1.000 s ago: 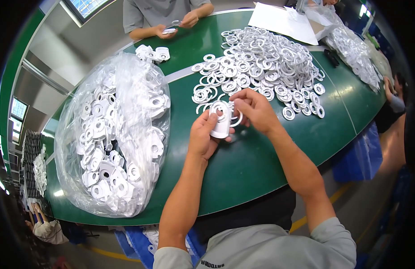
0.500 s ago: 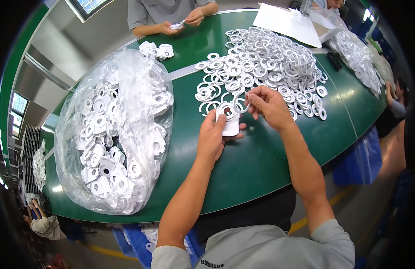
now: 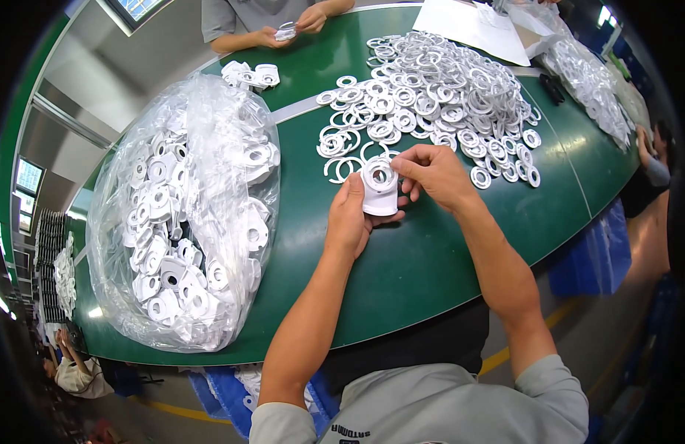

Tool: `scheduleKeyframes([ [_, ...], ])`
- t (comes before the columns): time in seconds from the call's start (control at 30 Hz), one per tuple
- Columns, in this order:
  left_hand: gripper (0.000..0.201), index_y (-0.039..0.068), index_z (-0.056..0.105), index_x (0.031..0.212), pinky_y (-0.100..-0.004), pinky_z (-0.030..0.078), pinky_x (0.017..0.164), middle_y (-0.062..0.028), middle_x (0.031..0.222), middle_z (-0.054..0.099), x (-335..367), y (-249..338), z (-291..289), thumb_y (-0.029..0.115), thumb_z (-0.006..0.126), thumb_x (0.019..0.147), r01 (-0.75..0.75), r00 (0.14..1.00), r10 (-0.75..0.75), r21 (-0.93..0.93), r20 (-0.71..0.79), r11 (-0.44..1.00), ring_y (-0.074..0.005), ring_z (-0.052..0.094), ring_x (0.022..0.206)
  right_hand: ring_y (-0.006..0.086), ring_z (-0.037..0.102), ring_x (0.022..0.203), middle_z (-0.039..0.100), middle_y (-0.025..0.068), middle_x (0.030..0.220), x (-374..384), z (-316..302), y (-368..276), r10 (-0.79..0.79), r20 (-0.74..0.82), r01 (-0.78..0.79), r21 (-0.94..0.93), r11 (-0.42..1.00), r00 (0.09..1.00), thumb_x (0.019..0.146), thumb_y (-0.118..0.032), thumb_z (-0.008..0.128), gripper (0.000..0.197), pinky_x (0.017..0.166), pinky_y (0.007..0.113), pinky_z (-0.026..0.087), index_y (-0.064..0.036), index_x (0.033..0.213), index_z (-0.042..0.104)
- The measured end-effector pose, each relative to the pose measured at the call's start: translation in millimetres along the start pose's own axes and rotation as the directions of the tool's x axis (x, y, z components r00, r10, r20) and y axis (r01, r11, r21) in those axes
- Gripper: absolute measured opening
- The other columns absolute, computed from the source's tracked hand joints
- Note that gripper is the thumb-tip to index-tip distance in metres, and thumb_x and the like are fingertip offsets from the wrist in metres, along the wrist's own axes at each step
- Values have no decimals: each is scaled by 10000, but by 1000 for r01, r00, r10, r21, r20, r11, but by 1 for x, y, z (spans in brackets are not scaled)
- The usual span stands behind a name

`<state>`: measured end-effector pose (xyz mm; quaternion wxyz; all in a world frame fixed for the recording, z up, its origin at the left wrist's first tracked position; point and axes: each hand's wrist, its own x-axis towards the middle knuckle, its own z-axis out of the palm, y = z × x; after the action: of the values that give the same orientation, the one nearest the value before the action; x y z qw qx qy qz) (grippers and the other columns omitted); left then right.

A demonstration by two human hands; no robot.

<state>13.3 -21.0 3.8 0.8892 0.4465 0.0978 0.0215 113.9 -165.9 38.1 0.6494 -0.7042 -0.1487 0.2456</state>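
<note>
My left hand grips a white plastic housing, its flat lower end resting over the fingers. A white ring lies over the round hole at the housing's upper end. The thumb and forefinger of my right hand are closed at the ring's right edge. Just beyond my hands a large pile of loose white rings covers the table. On the left, a clear plastic bag holds many more white housings.
The green table curves along its near edge. Across it, a person's hands hold a white part near a few housings. White sheets and a black tool lie at the far right. Blue bins stand below the edge.
My right hand has moved left and brought the ring from beside the housing onto its round upper end. My left hand still holds the housing, in nearly the same place.
</note>
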Motion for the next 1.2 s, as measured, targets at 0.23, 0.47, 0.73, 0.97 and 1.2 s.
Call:
scheduleKeyframes([
  [0.23,418,-12,438,1236,-408,617,713,-187,1110,611,5,1,0,330,296,1043,29,1000,-29,28,5,999,-298,681,903,79,577,525,643,57,711,3,4,1,-59,-36,54,-130,990,998,868,-133,685,181,436,211,453,45,889,664],
  [0.47,297,19,428,1246,-355,613,664,-136,1050,634,9,1,-6,179,324,1018,2,999,-4,63,41,998,-215,676,834,105,574,475,608,55,695,3,10,5,-179,-33,170,-187,968,983,843,-91,690,253,411,225,443,46,1030,588],
  [0.73,330,5,411,1294,-378,595,774,-130,1174,563,1,-14,-9,177,395,1013,-116,993,108,231,48,966,-222,631,980,227,594,820,603,124,947,-4,12,20,-120,122,155,-330,931,985,737,-261,783,447,731,327,494,-2,1057,606],
  [0.97,283,-19,475,1215,-332,489,788,-151,996,656,-4,0,-1,165,420,1006,-319,923,372,736,99,597,-206,635,895,350,553,855,518,175,976,-7,25,27,-590,87,520,-587,621,802,736,-86,751,377,717,401,470,-12,1019,513],
  [1.2,382,36,473,1345,-266,528,603,-108,1021,673,-4,17,-9,221,455,1011,-319,939,345,408,10,855,-178,666,801,153,612,696,601,99,831,-3,16,-2,-99,206,148,-238,960,973,832,-107,708,259,577,294,510,31,1006,575],
])
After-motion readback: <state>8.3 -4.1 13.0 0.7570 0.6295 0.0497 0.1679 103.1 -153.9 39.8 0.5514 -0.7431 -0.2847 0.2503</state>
